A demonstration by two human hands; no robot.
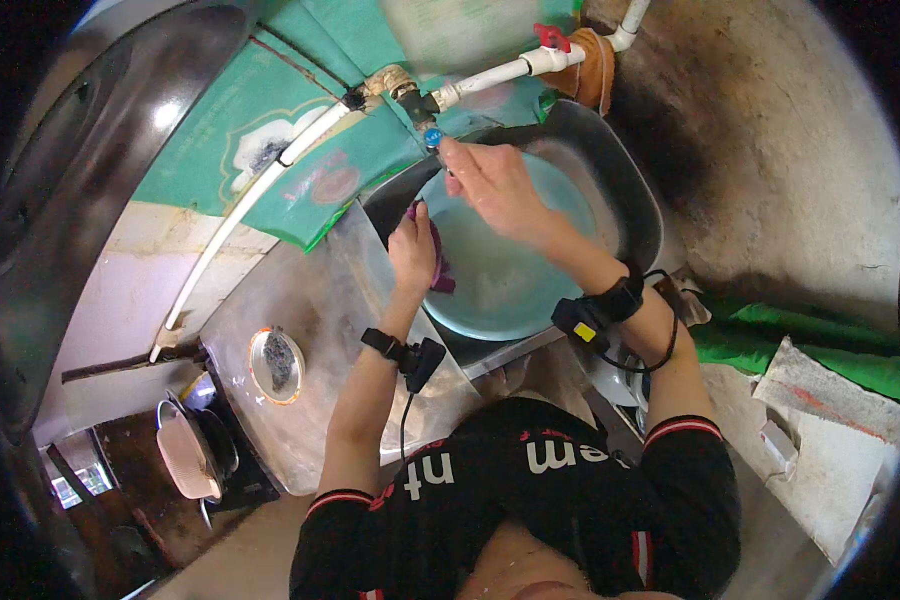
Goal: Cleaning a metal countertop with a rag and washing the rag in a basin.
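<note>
My left hand (411, 253) grips a purple cloth (441, 279) at the left rim of a light-blue plastic basin (521, 281). Cloudy-looking water seems to lie in the basin, which sits inside a dark sink (640, 196). Above the basin's far side, my right hand (499, 187) has its thumb and fingers closed at the lever of a water tap (433, 139) with a blue cap. Those fingers hide most of the lever and the spout.
A white pipe (487, 78) with a red-handled valve (552, 37) runs behind the sink. Left of the sink, a small bowl (276, 365) holding a dark scouring pad stands on the metal counter (330, 300). Beyond the counter is a pink plastic basket (184, 459). Green fabric (780, 341) lies at right.
</note>
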